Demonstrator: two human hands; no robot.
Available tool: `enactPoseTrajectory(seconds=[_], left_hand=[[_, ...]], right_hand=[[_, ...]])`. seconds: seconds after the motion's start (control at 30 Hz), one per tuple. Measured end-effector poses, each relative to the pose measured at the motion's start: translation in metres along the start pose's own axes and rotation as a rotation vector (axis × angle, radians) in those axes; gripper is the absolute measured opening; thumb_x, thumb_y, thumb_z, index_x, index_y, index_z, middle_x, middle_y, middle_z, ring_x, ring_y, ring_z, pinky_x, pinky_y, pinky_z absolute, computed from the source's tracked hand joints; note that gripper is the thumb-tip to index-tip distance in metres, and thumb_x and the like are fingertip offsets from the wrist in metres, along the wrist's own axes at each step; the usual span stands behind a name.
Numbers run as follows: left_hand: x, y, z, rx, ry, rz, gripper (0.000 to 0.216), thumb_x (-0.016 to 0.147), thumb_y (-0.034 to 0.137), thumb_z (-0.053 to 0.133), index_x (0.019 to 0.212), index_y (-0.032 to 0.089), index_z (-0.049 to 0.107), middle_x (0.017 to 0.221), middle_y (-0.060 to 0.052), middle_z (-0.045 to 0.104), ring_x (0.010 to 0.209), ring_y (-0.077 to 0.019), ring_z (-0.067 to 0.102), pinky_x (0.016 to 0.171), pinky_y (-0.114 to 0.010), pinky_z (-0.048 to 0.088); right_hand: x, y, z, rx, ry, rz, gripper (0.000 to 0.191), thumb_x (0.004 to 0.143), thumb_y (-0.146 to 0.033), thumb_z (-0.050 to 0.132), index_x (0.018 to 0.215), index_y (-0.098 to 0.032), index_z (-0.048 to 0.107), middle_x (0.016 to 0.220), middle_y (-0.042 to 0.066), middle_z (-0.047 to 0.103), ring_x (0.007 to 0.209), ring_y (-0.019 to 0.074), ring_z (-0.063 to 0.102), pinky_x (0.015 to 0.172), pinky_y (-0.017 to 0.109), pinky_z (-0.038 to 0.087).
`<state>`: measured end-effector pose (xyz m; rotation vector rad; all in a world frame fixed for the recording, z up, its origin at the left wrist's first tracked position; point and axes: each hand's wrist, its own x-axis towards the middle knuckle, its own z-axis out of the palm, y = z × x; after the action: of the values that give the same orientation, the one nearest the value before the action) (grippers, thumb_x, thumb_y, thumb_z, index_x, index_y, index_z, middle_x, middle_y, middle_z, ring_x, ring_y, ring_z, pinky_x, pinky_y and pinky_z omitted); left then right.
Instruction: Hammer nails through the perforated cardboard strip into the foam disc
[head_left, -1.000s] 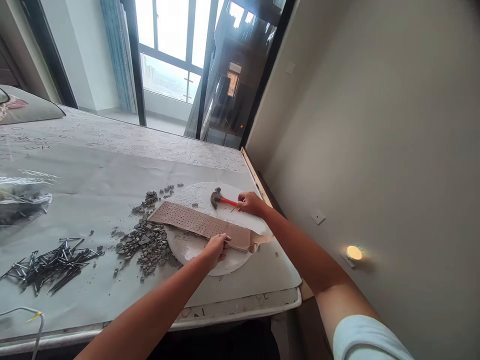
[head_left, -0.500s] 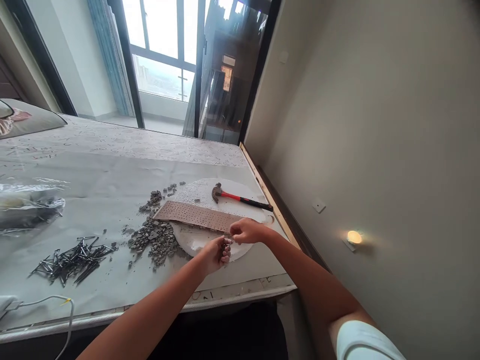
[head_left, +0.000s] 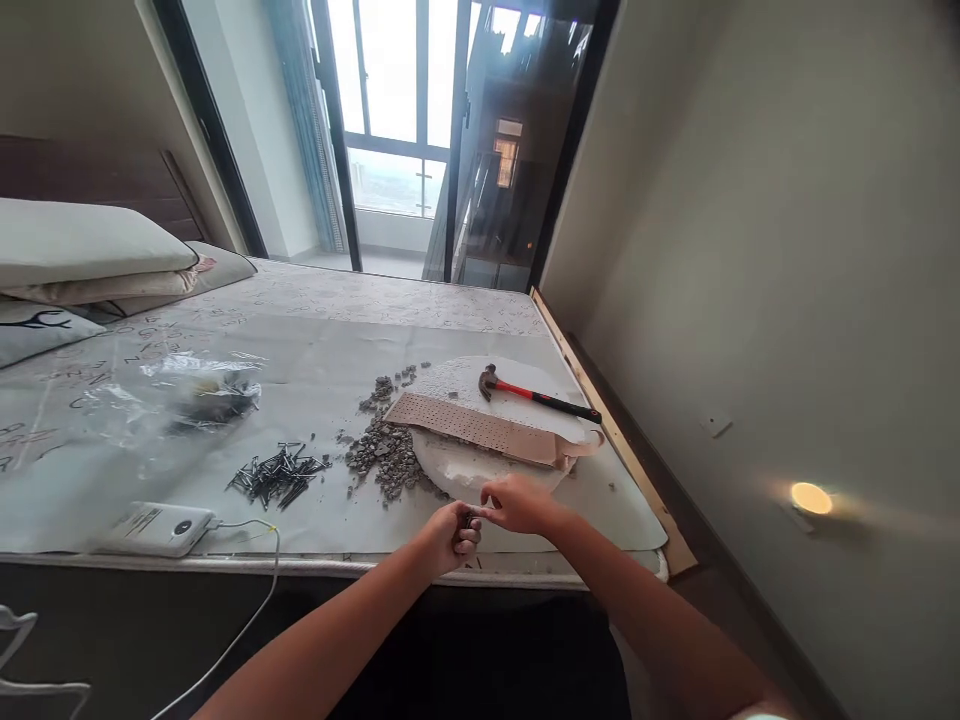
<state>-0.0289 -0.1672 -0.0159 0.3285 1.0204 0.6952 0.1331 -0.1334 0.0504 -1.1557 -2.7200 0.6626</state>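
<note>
My left hand [head_left: 452, 537] is curled closed around a few small dark pieces that look like nails, mostly hidden by the fingers. Touching its fingertips is my right hand [head_left: 519, 503], closed in a pinch; whatever it holds is too small to make out. Both hands are at the near edge of a round white slab [head_left: 450, 462]. Across this slab lies a brown perforated strip [head_left: 472, 424], its right end folded and curling. Behind the strip rests a claw hammer [head_left: 536, 394] with a red and black handle.
Grey rubble [head_left: 386, 455] is scattered left of the slab. Further left are a pile of dark nails [head_left: 277, 474], a clear plastic bag [head_left: 210, 395] with dark contents, and a white power bank [head_left: 161, 528] with a cable. A wooden edge rail [head_left: 600, 410] runs along the right side.
My view has swung left, showing more of the pillows and the power bank. Both hands have drawn back from the strip toward the near edge, still together. The strip's folded right end is now uncovered.
</note>
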Motion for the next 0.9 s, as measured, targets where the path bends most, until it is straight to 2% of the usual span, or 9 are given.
enactPoseTrajectory(seconds=[0.1,0.17,0.27,0.37,0.47,0.6,0.63,0.77,0.9], left_hand=[[-0.004,0.010,-0.041,0.618,0.351,0.228,0.011,0.079,0.022,0.042,0.074,0.017,0.051,0.059,0.002,0.047,0.041,-0.0071,0.037,0.041,-0.019,0.029],[-0.007,0.020,-0.069,0.992,0.541,0.363,0.011,0.076,0.014,0.044,0.077,0.016,0.055,0.075,-0.004,0.057,0.060,-0.0130,0.053,0.056,-0.024,0.040],[-0.010,0.032,-0.104,1.514,0.667,0.428,0.025,0.074,0.003,0.040,0.087,0.013,0.059,0.099,-0.013,0.059,0.083,-0.0207,0.059,0.073,-0.032,0.043],[-0.009,0.036,-0.124,1.920,0.660,0.437,0.039,0.074,-0.003,0.033,0.097,0.012,0.060,0.104,-0.017,0.058,0.086,-0.0233,0.060,0.075,-0.035,0.044],[-0.006,0.036,-0.131,2.000,0.631,0.514,0.041,0.075,-0.003,0.032,0.099,0.012,0.061,0.100,-0.017,0.059,0.091,-0.0247,0.058,0.078,-0.036,0.044],[-0.010,0.039,-0.133,1.931,0.624,0.598,0.039,0.077,0.000,0.033,0.100,0.014,0.062,0.098,-0.015,0.060,0.092,-0.0237,0.058,0.081,-0.034,0.043],[-0.012,0.040,-0.133,1.896,0.638,0.599,0.038,0.077,0.001,0.034,0.099,0.015,0.062,0.098,-0.014,0.060,0.091,-0.0228,0.058,0.080,-0.033,0.043],[-0.021,0.045,-0.135,1.819,0.711,0.588,0.027,0.079,0.007,0.038,0.086,0.018,0.061,0.094,-0.010,0.060,0.086,-0.0213,0.059,0.076,-0.031,0.043],[-0.022,0.048,-0.141,1.823,0.738,0.587,0.018,0.080,0.016,0.042,0.073,0.020,0.059,0.089,-0.007,0.060,0.084,-0.0204,0.059,0.075,-0.029,0.042]], right_hand=[[-0.022,-0.005,0.017,0.182,0.066,0.061,0.017,0.079,-0.027,0.056,0.083,-0.016,0.067,0.066,0.003,0.063,0.061,0.0131,0.052,0.054,0.022,0.031],[-0.039,-0.009,0.033,0.324,0.060,0.081,0.017,0.079,-0.027,0.055,0.081,-0.015,0.067,0.066,0.002,0.062,0.060,0.0124,0.052,0.055,0.022,0.033],[-0.062,-0.013,0.055,0.446,0.043,0.121,0.019,0.080,-0.028,0.052,0.080,-0.015,0.066,0.065,0.001,0.060,0.058,0.0116,0.049,0.053,0.021,0.033],[-0.077,-0.011,0.066,0.473,0.076,0.166,0.019,0.080,-0.027,0.051,0.077,-0.015,0.066,0.063,0.000,0.058,0.057,0.0112,0.046,0.053,0.022,0.032],[-0.082,0.003,0.055,0.452,0.104,0.181,0.020,0.081,-0.027,0.050,0.078,-0.015,0.066,0.065,0.001,0.060,0.059,0.0123,0.049,0.055,0.022,0.034],[-0.064,0.043,0.005,0.187,0.228,0.237,0.020,0.083,-0.024,0.048,0.081,-0.015,0.066,0.074,0.004,0.066,0.067,0.0162,0.057,0.060,0.023,0.040],[-0.054,0.055,-0.011,0.047,0.273,0.305,0.019,0.083,-0.023,0.048,0.083,-0.016,0.066,0.080,0.004,0.067,0.074,0.0169,0.060,0.065,0.023,0.042],[0.002,0.110,-0.066,-0.140,0.359,0.495,0.026,0.084,-0.014,0.045,0.100,-0.012,0.064,0.106,0.014,0.063,0.099,0.0238,0.058,0.079,0.028,0.041],[0.058,0.155,-0.085,-0.253,0.271,0.603,0.031,0.082,-0.014,0.056,0.113,-0.011,0.059,0.118,0.016,0.057,0.108,0.0250,0.053,0.087,0.033,0.043]])
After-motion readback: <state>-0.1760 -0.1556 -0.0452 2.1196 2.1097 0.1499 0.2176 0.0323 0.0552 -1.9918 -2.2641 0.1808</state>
